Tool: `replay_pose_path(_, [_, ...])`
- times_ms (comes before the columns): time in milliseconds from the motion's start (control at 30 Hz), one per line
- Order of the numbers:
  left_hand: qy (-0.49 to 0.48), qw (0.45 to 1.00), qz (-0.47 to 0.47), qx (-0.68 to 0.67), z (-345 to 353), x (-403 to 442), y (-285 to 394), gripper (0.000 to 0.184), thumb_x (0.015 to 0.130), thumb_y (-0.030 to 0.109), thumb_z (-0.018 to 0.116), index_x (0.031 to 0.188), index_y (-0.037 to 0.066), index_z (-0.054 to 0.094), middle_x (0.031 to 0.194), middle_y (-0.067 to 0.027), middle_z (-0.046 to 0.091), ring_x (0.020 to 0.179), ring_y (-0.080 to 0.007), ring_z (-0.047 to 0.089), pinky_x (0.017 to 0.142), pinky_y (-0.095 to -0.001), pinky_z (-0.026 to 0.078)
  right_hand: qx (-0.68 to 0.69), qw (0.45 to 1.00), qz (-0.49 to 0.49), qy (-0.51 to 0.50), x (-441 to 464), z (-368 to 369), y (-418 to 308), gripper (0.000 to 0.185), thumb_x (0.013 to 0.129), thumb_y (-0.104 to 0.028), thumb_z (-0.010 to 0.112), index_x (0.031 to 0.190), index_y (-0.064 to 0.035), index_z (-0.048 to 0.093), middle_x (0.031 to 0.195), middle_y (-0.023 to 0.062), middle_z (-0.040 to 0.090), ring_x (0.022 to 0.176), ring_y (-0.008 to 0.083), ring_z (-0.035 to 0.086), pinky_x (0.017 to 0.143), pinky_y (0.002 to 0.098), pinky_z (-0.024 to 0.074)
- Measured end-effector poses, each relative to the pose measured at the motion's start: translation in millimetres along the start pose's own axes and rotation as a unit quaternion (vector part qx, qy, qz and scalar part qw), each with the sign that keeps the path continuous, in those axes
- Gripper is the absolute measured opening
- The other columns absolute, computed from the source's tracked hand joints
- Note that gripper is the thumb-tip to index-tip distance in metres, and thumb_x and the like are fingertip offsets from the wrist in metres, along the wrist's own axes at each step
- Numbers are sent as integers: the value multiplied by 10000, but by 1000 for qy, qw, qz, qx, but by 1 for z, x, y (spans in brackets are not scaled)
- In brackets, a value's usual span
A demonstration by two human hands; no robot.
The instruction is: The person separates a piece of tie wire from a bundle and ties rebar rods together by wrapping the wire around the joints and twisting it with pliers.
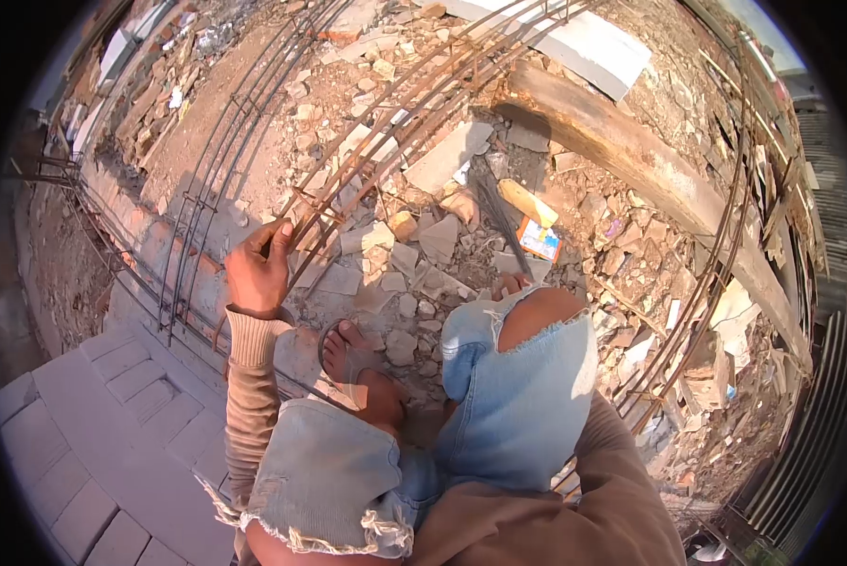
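Note:
My left hand (pixel 258 271) is closed, with thumb and forefinger pinched at the near end of a rebar cage (pixel 386 148). The fingertips meet the rebar beside a square stirrup; their exact hold is partly hidden. Long rusty bars of this cage slant up and away to the right, tied with stirrups. My right hand is out of sight; only the brown right sleeve (pixel 615 439) shows, beside my knee. My sandalled foot (pixel 357 363) rests on the rubble below the cage.
A second rebar cage (pixel 218 179) runs along the left, and more bars (pixel 716 274) curve on the right. Grey bricks (pixel 93 514) lie at lower left. Broken rubble (pixel 433 241) covers the ground. A long beam (pixel 631 156) crosses the right; corrugated sheeting (pixel 805 443) stands beyond.

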State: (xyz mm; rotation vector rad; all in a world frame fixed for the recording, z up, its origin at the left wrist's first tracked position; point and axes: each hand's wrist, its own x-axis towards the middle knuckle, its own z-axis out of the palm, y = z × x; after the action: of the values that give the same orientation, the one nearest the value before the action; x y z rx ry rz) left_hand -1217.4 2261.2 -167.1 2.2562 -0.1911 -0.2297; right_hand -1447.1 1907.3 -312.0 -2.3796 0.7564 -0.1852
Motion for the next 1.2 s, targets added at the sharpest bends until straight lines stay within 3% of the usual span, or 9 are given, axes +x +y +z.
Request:
replay_pose_path(67, [168,977,41,122,0,13,1,373,951,334,638,1078,-8,715,905,-167,736,867,-218,722,773,-318,529,-36,998,-22,52,36,6,3,305,913,-248,616,1141,-46,634,1063,232,623,926,424,625,871,458,483])
replay_pose_path(200, [-108,972,-160,-137,-14,74,-41,704,974,572,492,1075,-100,675,917,-179,723,802,-219,700,735,-312,551,-104,993,-46,18,113,21,32,259,906,-222,594,1088,-56,671,994,231,661,952,430,623,820,515,498])
replay_pose_path(400, [-209,910,-298,-198,-18,92,-4,465,942,477,626,896,15,656,622,8,560,488,-90,492,430,-234,389,62,994,68,-61,142,27,47,256,837,-233,721,1008,-44,746,893,156,740,860,282,716,785,390,536])
replay_pose_path(633, [-263,877,-327,-236,-16,90,8,411,930,467,649,853,63,631,604,48,504,471,-42,400,387,-194,251,98,972,144,-157,152,39,88,230,825,-191,739,997,-38,733,838,116,740,778,230,703,741,357,533])
replay_pose_path(733, [-293,858,-329,-265,-22,85,18,408,931,457,653,866,54,630,614,53,496,479,-44,393,384,-197,255,233,950,168,-126,147,40,86,110,868,-122,696,912,-21,688,664,88,666,508,130,575,502,307,454])
replay_pose_path(800, [-293,856,-327,-273,-23,78,28,395,931,431,664,867,43,623,619,48,495,484,-43,384,383,-200,257,95,995,-12,34,134,31,71,113,873,-126,687,890,-17,659,618,93,641,493,156,568,505,323,465])
replay_pose_path(933, [-192,914,-263,-243,-17,58,37,356,945,376,664,872,33,606,656,14,507,492,-45,368,386,-211,223,71,996,34,29,112,0,33,107,880,-124,674,926,-29,657,766,125,687,610,187,624,579,347,495])
replay_pose_path(1033, [-259,880,-264,-299,-22,64,31,353,950,354,665,799,51,565,652,-15,523,480,-64,397,378,-238,218,-106,972,-124,167,100,-6,22,306,856,-188,697,1102,-27,615,794,147,672,765,328,693,710,454,532])
replay_pose_path(1200, [-260,883,-265,-287,-22,71,18,361,959,361,648,885,9,623,674,-29,570,483,-76,440,383,-236,276,18,987,-136,-80,28,1,-22,332,853,-177,689,1130,-26,586,823,151,663,776,320,688,710,444,534])
